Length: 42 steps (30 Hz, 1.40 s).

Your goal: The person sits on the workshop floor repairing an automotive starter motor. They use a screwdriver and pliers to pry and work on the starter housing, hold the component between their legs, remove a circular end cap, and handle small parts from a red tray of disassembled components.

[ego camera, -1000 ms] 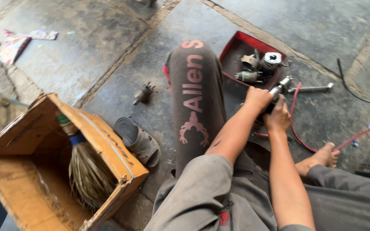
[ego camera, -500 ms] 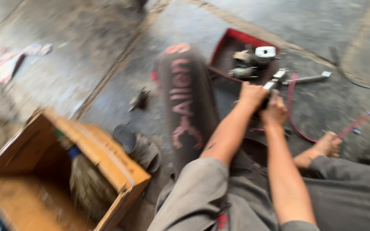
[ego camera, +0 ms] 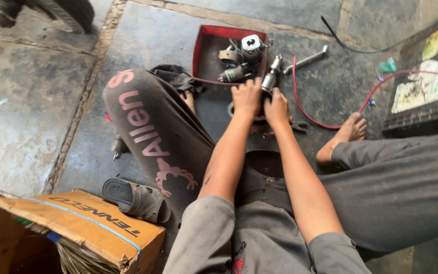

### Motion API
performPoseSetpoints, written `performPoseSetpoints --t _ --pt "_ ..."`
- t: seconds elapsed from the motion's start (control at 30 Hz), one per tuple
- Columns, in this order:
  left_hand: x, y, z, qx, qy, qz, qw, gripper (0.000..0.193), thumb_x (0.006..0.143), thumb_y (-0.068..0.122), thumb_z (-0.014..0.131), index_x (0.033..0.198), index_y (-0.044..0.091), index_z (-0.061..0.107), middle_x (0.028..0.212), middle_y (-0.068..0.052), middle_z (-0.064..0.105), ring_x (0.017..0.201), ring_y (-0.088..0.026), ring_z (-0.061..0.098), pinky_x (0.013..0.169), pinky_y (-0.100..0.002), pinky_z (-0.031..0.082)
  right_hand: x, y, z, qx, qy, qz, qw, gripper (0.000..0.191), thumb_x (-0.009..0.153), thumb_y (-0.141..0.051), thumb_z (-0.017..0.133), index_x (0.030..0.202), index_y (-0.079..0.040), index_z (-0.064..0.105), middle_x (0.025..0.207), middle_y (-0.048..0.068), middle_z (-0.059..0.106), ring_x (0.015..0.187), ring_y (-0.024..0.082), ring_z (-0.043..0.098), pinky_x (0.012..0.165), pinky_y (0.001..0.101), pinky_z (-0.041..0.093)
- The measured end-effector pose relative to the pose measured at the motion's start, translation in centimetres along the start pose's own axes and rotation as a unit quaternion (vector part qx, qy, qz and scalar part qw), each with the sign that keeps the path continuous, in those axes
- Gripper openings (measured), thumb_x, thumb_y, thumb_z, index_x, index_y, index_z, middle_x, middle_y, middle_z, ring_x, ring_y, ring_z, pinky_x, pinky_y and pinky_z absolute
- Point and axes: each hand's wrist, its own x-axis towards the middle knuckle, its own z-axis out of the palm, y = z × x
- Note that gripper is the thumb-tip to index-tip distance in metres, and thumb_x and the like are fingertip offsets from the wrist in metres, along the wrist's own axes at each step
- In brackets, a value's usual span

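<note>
Person seated on the concrete floor (ego camera: 36, 127), legs spread, work set between them.

Left hand (ego camera: 247, 96) and right hand (ego camera: 277, 107) both closed on one small metal motor-like part (ego camera: 268, 81). Its silvery cylindrical end sticks up and away just beyond the grip; the lower body is hidden under the fingers, so how far the fingers wrap cannot be told. Hands touch each other, the left seemingly steadying, the right bearing on the part's side. Judged: pressed down against the floor for support.

Just beyond the grip: red tray (ego camera: 204, 48) with several loose metal components (ego camera: 239, 56), likely kept there so they do not scatter. Right of the grip: red wire (ego camera: 300, 101) looping across the floor, a metal wrench (ego camera: 307, 58) past it. Bare foot (ego camera: 353, 129) lies right of the grip. Nearer the body, left: sandal (ego camera: 135, 198), cardboard box (ego camera: 77, 228).
</note>
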Motion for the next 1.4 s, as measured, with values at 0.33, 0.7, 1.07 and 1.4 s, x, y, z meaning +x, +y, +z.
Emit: performPoseSetpoints --t 0.33,0.7,1.07,1.4 --pt "0.6 0.3 0.2 0.026 -0.139 -0.077 0.987 0.044 0.086 0.019 0.072 0.126 0.018 0.055 0.113 -0.011 0.072 0.104 -0.033 0.071 0.088 -0.053 0.049 0.5 0.2 0.3 -0.036 -0.042 0.073 0.996 0.041 0.073 -0.007 0.071 0.112 -0.003 0.058 0.114 0.020 0.068 0.111 0.045 0.062 0.093 0.0542 0.050" --pt "0.6 0.8 0.9 0.044 -0.083 -0.059 0.994 0.065 0.090 0.023 0.067 0.150 0.021 0.040 0.112 -0.014 0.069 0.097 -0.035 0.071 0.087 -0.060 0.047 0.5 0.4 0.4 -0.067 -0.043 0.075 0.994 0.045 0.076 -0.010 0.070 0.119 -0.005 0.057 0.118 0.021 0.066 0.112 0.045 0.061 0.091 0.0562 0.050" --pt "0.8 0.3 -1.5 -0.026 -0.108 -0.030 0.993 0.080 0.080 0.020 0.069 0.153 0.020 0.034 0.123 -0.011 0.064 0.110 -0.032 0.066 0.091 -0.058 0.047 0.8 3.0 -0.6 0.163 0.060 0.119 0.978 0.046 0.109 -0.045 0.052 0.098 -0.002 0.064 0.095 0.021 0.073 0.095 0.039 0.072 0.090 0.0481 0.054" --pt "0.7 -1.2 -1.6 -0.101 -0.105 0.022 0.989 0.028 0.102 0.029 0.058 0.128 0.021 0.063 0.119 -0.006 0.068 0.114 -0.030 0.067 0.090 -0.053 0.053 -3.9 8.5 1.4 -0.203 -0.405 0.334 0.827 0.148 0.059 -0.036 0.101 0.163 -0.014 -0.002 0.167 0.022 0.013 0.149 0.044 0.029 0.116 0.0540 0.037"
